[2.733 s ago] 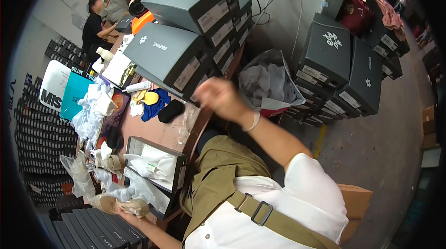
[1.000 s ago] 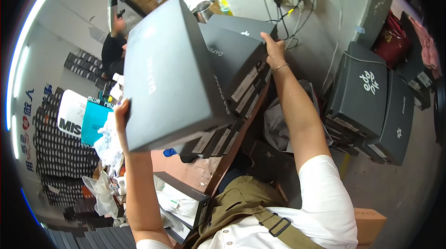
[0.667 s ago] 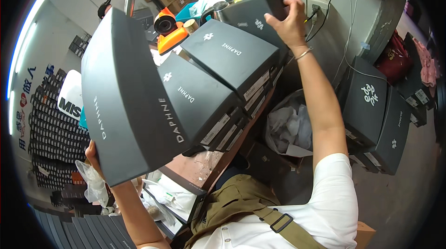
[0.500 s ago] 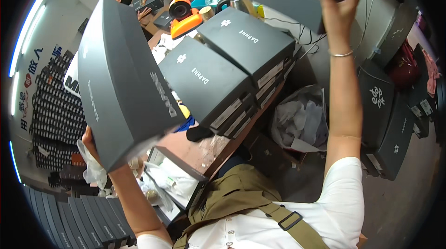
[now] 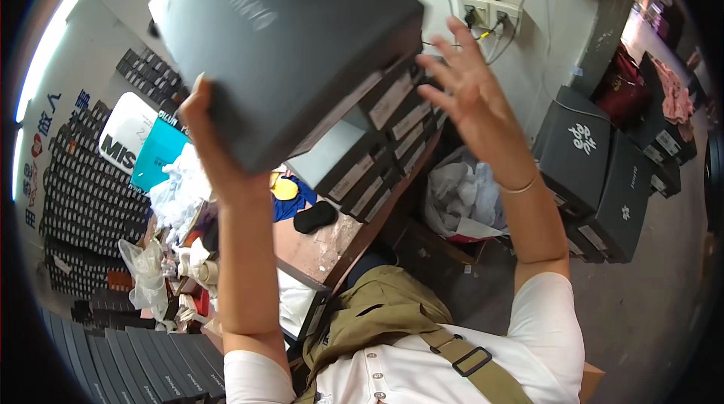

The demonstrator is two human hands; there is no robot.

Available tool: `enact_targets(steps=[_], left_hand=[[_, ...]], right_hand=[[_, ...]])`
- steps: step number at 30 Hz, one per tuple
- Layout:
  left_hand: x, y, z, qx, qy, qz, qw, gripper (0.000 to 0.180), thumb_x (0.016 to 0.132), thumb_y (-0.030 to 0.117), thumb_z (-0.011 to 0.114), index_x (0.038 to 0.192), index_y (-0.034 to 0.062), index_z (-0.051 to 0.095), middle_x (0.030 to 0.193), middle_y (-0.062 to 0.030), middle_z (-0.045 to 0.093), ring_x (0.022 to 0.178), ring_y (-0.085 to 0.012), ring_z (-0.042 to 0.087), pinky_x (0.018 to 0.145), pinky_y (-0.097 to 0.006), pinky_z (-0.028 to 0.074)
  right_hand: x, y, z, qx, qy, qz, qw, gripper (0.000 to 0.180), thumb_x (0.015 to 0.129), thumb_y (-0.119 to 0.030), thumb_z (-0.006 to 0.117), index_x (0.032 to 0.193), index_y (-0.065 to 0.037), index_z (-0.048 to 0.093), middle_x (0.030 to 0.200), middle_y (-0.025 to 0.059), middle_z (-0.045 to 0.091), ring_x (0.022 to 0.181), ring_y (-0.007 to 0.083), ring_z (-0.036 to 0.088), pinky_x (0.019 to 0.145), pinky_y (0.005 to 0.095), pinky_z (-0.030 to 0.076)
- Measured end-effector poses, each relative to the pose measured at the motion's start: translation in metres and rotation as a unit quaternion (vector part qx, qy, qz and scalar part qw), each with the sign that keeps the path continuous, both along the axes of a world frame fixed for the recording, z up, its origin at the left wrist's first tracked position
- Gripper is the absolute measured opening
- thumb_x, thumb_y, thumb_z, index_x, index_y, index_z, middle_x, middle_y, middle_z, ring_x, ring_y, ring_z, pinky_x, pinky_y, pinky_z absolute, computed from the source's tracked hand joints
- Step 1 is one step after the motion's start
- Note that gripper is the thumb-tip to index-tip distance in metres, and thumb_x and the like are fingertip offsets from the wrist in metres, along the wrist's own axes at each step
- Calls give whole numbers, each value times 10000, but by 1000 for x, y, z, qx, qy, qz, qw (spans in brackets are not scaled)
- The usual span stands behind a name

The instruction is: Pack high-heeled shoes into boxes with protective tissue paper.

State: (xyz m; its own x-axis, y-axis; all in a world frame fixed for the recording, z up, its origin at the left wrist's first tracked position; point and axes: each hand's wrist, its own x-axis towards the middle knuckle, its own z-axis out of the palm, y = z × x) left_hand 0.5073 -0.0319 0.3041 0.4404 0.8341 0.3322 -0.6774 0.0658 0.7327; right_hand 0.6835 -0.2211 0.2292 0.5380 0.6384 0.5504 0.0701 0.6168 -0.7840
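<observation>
My left hand (image 5: pixel 215 136) grips a dark grey shoe box (image 5: pixel 290 42) by its near left side, raised and tilted above the table. To its right my right hand (image 5: pixel 477 102) is open, fingers spread, close to the box's right end and holding nothing. Beneath and behind the raised box stand stacked dark shoe boxes (image 5: pixel 363 180) with pale labels on their ends; the raised box covers much of their tops. A black oval object (image 5: pixel 315 217) lies on the table (image 5: pixel 313 249) in front of the stack. Below it, an open box with white paper (image 5: pixel 296 300) is partly behind my left forearm.
A bag of crumpled white paper (image 5: pixel 466 194) stands on the floor right of the table. Large dark boxes (image 5: pixel 577 151) sit farther right. Cables hang by a wall socket (image 5: pixel 489 13). Rows of boxes (image 5: pixel 143 362) fill the lower left, near a clear plastic bag (image 5: pixel 145 272).
My right hand has let go of the box it held and come down, fingers spread. My left hand has swung its box right, over the stack. The view has turned somewhat.
</observation>
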Motion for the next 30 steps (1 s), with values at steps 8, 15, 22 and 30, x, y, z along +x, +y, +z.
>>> enact_targets(steps=[8, 15, 22, 30], left_hand=[[90, -59, -19, 484, 169, -38, 858, 630, 706, 385, 824, 1118, 25, 511, 1343, -192, 417, 1292, -306, 374, 1054, -471, 329], [67, 7, -63, 700, 444, 84, 553, 732, 749, 213, 750, 1372, 47, 405, 1432, -185, 379, 1352, -369, 317, 1104, -519, 239], [70, -1, -67, 690, 438, 95, 568, 731, 736, 136, 735, 1378, 45, 397, 1425, -181, 391, 1367, -367, 306, 1109, -514, 241], [65, 3, -62, 685, 428, 89, 583, 735, 737, 168, 750, 1375, 45, 407, 1428, -181, 390, 1366, -357, 314, 1117, -522, 233]], right_hand=[[20, -20, -3, 254, 240, -122, 929, 444, 908, -306, 581, 1266, -56, 504, 1186, 49, 560, 1125, 174, 527, 967, 335, 428], [111, -30, -29, 156, -25, -502, 850, 937, 749, -137, 743, 1449, -26, 130, 1366, 140, 326, 1241, 228, 373, 1015, 355, 366], [210, 35, -118, -76, -194, -536, 818, 989, 673, -341, 782, 1423, 15, 244, 1328, 244, 370, 1252, 382, 366, 1057, 445, 308], [206, 61, -199, -266, 189, -245, 913, 890, 823, -504, 660, 1431, 22, 277, 1418, 168, 389, 1281, 291, 400, 1065, 380, 299]])
